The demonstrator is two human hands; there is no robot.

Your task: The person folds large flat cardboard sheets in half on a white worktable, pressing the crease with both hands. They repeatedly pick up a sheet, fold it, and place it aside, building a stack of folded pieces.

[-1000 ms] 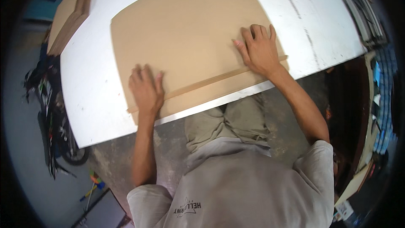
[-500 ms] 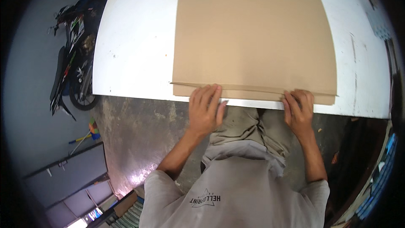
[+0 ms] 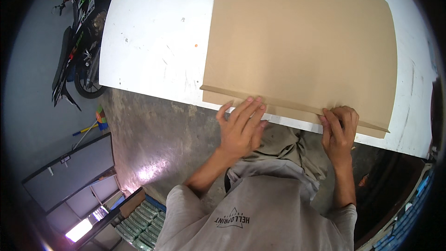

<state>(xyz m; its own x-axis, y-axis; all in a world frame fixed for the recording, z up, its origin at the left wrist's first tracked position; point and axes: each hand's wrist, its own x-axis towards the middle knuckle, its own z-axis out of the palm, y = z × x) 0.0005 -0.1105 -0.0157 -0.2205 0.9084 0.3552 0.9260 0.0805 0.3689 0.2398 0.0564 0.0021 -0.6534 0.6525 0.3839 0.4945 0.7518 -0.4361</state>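
Brown cardboard (image 3: 302,42) ahead | left hand (image 3: 240,132) spread at strip (image 3: 295,108) | right hand (image 3: 339,134) curled there, grip unclear

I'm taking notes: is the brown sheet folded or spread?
Mostly spread: the brown sheet lies flat on the table; near-edge strip: cannot tell.

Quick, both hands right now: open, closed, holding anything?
Left hand: open, fingers spread over the near edge of the brown sheet.
Right hand: fingers curled at that edge; whether it grips cannot be told.

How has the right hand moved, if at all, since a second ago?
Yes: judged against the white table, the right hand has shifted toward the table's near edge.
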